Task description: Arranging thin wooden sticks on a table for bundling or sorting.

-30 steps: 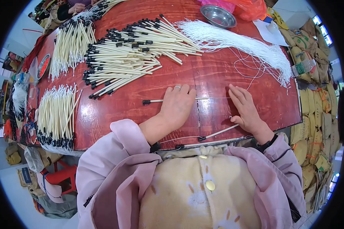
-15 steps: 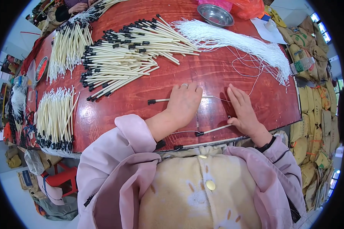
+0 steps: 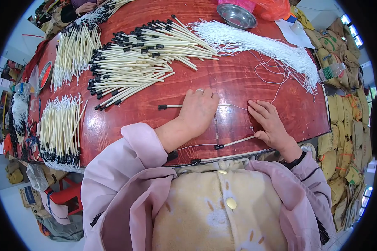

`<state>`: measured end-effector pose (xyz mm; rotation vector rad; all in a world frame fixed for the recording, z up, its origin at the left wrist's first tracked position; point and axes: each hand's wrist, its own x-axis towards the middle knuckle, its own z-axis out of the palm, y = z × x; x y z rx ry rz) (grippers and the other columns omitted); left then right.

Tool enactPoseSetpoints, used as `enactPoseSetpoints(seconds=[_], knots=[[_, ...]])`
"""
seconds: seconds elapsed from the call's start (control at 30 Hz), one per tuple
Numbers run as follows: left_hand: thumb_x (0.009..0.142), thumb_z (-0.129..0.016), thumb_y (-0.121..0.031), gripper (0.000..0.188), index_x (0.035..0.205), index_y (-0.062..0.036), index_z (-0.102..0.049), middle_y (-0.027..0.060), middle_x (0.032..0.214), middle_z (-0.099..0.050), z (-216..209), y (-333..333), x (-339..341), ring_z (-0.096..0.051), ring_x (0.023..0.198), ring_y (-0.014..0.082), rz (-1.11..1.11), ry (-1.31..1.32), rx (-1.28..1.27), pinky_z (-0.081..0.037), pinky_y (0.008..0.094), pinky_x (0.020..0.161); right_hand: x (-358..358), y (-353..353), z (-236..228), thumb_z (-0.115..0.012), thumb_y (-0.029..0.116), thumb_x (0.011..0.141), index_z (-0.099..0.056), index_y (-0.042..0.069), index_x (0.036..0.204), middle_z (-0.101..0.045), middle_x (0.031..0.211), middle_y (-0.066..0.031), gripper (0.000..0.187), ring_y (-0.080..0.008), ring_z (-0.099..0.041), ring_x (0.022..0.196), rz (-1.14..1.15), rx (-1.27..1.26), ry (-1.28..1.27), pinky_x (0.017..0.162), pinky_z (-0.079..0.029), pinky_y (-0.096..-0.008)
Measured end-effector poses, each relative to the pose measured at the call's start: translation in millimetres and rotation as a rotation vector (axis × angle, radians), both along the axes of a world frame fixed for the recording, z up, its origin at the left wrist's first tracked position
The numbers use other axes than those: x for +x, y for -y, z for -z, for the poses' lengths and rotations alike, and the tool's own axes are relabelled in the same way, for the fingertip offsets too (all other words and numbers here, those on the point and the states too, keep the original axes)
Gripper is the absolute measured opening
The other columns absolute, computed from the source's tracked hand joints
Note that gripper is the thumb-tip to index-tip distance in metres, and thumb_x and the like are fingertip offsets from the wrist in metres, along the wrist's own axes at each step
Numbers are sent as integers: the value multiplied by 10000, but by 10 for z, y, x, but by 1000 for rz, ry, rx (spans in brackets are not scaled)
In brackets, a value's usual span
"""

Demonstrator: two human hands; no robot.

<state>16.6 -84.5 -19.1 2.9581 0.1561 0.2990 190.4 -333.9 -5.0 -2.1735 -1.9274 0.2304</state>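
The left hand lies palm down across a thin cream-coloured stick with a black end cap on the glossy red wooden desk; whether its fingers grip, I cannot tell. A thin white string runs from the stick towards the right hand, open, its thumb beside a second cream, black-capped stick.

a red table bears pale sticks and white strings.
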Motion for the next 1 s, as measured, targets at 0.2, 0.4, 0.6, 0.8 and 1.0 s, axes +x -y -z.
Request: enactPoseSetpoints(seconds=[0.2,0.4,0.6,0.8,1.0], knots=[[835,-631,-87,161,994,-68,-626,100,991,-648,1,108,176,-664,986,280,49,-15,-5,-492,444,817,20,-133,20,-349,766,947,-514,-7,1452,-448,1562,-157,937,-404,-407,1386,-16,-11,-46,1158,-319,-509],[822,-652,-95,184,1002,-62,-631,108,1009,-655,18,194,229,-669,984,289,72,-7,-17,-498,452,831,-34,-214,144,-356,764,951,-494,12,1479,-403,1585,-183,929,-398,-393,1396,-19,64,-74,1163,-311,-510],[798,-677,-84,219,1011,-59,-633,114,1012,-654,-3,141,143,-670,980,298,49,-2,-40,-502,450,831,-83,-132,28,-362,761,954,-452,27,1517,-352,1610,-202,930,-400,-374,1406,95,84,-31,1165,-302,-514],[774,-707,-78,261,1023,-57,-632,114,1019,-652,-14,142,134,-668,978,301,39,-20,-50,-504,450,829,-100,-133,42,-385,755,937,-456,23,1508,-386,1584,-191,932,-404,-392,1380,-17,68,68,1158,-306,-522],[769,-716,-83,270,1024,-59,-632,115,1012,-652,-17,141,125,-668,974,298,56,-11,-43,-501,449,834,-127,-102,115,-343,797,917,-438,-16,1506,-360,1608,-188,1009,-416,-369,1405,6,20,87,1169,-294,-537]])
